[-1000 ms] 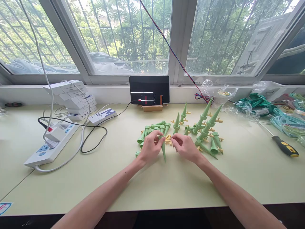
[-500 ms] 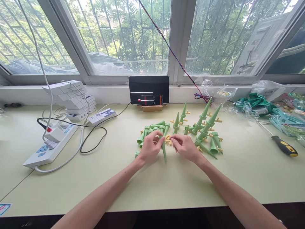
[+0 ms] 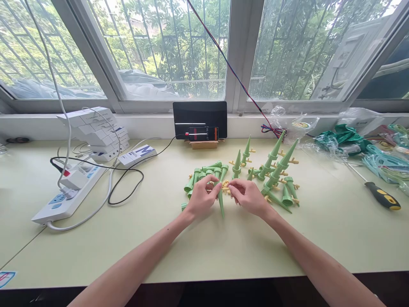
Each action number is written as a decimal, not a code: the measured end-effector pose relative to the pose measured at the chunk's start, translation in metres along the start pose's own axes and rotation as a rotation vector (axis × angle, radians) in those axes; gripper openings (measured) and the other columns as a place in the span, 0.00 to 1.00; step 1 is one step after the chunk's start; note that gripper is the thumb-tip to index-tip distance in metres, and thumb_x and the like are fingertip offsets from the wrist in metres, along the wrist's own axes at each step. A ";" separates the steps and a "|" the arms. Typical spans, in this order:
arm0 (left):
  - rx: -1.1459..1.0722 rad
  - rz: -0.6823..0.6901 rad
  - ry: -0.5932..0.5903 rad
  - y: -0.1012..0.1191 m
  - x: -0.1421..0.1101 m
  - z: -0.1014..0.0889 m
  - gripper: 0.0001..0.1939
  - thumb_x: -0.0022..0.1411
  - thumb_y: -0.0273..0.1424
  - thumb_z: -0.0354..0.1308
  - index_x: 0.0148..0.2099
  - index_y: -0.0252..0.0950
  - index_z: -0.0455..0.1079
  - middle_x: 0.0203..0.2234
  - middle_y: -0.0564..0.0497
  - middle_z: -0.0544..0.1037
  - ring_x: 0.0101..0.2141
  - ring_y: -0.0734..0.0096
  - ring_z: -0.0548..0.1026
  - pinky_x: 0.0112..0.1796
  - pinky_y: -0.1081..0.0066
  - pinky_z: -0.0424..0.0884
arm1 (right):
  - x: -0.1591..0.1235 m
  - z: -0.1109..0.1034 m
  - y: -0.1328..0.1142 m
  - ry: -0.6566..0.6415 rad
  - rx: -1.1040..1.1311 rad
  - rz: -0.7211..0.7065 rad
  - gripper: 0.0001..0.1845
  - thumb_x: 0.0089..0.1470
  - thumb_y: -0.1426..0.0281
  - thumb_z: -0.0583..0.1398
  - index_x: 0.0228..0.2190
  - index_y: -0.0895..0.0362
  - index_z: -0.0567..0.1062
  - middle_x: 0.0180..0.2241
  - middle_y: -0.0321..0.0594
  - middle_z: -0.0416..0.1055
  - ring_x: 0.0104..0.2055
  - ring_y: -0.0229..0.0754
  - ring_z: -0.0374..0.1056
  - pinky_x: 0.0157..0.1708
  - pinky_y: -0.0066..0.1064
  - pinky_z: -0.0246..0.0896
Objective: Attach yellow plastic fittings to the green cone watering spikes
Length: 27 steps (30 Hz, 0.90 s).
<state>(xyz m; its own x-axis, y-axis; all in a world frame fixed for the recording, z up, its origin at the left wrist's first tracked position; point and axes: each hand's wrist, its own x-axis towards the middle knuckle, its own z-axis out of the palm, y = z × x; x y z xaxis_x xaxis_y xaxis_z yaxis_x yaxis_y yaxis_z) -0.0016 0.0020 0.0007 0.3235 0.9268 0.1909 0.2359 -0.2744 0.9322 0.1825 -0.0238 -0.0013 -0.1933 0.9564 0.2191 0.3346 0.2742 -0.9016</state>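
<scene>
The left hand, at the centre of the frame, has its thumb and fingers closed around a green plastic spike, whose tapered tip points toward the bottom of the frame. Just to the right of it, the right hand has thumb and forefinger brought together beside some small yellow fittings; from here I can't tell whether it's gripping one.

A heap of green cones lies against the far left side of the left hand. Right of centre, beyond the right hand, stacked green spikes lean up and to the right, with yellow valve pieces sticking out sideways.

In the upper middle, a phone stands in front of a black tablet, above a cardboard piece. A white power strip sits at the left, near stacked white boxes. At the right edge, a black-and-yellow screwdriver lies on the pale table.
</scene>
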 end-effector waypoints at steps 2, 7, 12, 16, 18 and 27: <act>-0.017 -0.014 -0.011 0.000 0.000 0.000 0.12 0.63 0.41 0.57 0.38 0.39 0.63 0.16 0.59 0.64 0.16 0.78 0.63 0.17 0.75 0.58 | 0.000 0.000 0.000 -0.010 0.009 0.006 0.11 0.61 0.63 0.55 0.36 0.57 0.74 0.24 0.35 0.69 0.22 0.36 0.64 0.25 0.28 0.62; -0.015 0.002 0.000 -0.001 -0.001 0.001 0.12 0.63 0.42 0.57 0.39 0.39 0.63 0.17 0.59 0.64 0.16 0.77 0.64 0.17 0.75 0.59 | 0.000 0.001 0.001 -0.033 0.097 0.019 0.12 0.61 0.60 0.56 0.37 0.57 0.72 0.26 0.36 0.71 0.21 0.35 0.64 0.23 0.28 0.62; 0.028 0.064 0.028 -0.001 -0.002 0.001 0.12 0.63 0.41 0.58 0.40 0.38 0.64 0.17 0.59 0.63 0.17 0.78 0.65 0.18 0.76 0.59 | 0.000 0.001 0.000 -0.032 0.149 0.034 0.15 0.61 0.58 0.56 0.33 0.57 0.70 0.25 0.36 0.70 0.20 0.35 0.63 0.22 0.28 0.61; 0.059 0.095 0.039 0.001 -0.002 0.002 0.12 0.63 0.41 0.58 0.39 0.37 0.65 0.19 0.58 0.64 0.17 0.79 0.64 0.19 0.76 0.61 | 0.001 0.002 0.000 -0.032 0.075 0.020 0.19 0.63 0.56 0.54 0.27 0.56 0.68 0.22 0.34 0.68 0.19 0.34 0.62 0.22 0.28 0.59; 0.071 0.098 0.053 0.001 -0.002 0.003 0.12 0.63 0.40 0.57 0.39 0.37 0.65 0.19 0.58 0.64 0.17 0.79 0.64 0.19 0.76 0.61 | 0.001 0.002 0.001 -0.027 0.028 0.007 0.21 0.64 0.56 0.52 0.25 0.56 0.67 0.21 0.34 0.68 0.19 0.34 0.62 0.23 0.28 0.59; 0.096 0.111 0.082 0.000 -0.001 0.003 0.11 0.63 0.40 0.57 0.38 0.37 0.66 0.22 0.57 0.66 0.19 0.79 0.65 0.20 0.76 0.62 | 0.000 0.001 -0.001 -0.026 -0.032 -0.020 0.10 0.61 0.61 0.57 0.34 0.56 0.71 0.24 0.34 0.69 0.22 0.36 0.65 0.25 0.29 0.61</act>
<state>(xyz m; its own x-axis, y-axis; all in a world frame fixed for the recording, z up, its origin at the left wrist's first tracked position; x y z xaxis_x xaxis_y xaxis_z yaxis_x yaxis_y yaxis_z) 0.0004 0.0004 -0.0006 0.2773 0.9063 0.3189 0.2911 -0.3955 0.8711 0.1812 -0.0240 -0.0006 -0.2240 0.9479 0.2266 0.3600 0.2966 -0.8845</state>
